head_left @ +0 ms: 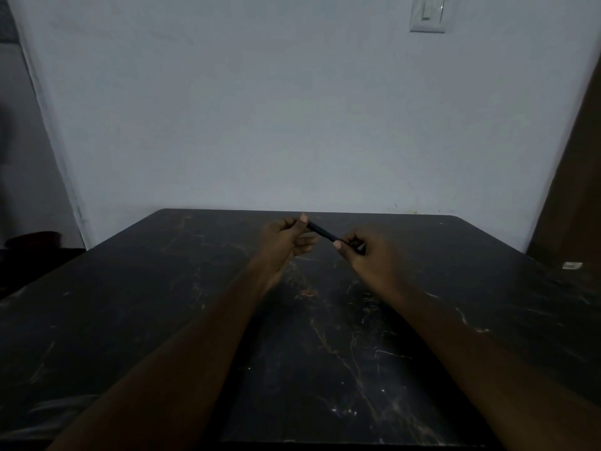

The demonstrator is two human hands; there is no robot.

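Note:
A thin black pen-like stick is held above the far half of a dark marble table. My left hand pinches its upper left end between thumb and fingers. My right hand grips its lower right end, with the thumb laid along it. The stick slopes down from left to right between the two hands. Its right end is hidden inside my right hand. The light is dim.
A pale wall rises right behind the table's far edge, with a light switch at the top right. A small white object lies near the table's right edge. A brown panel stands at the right.

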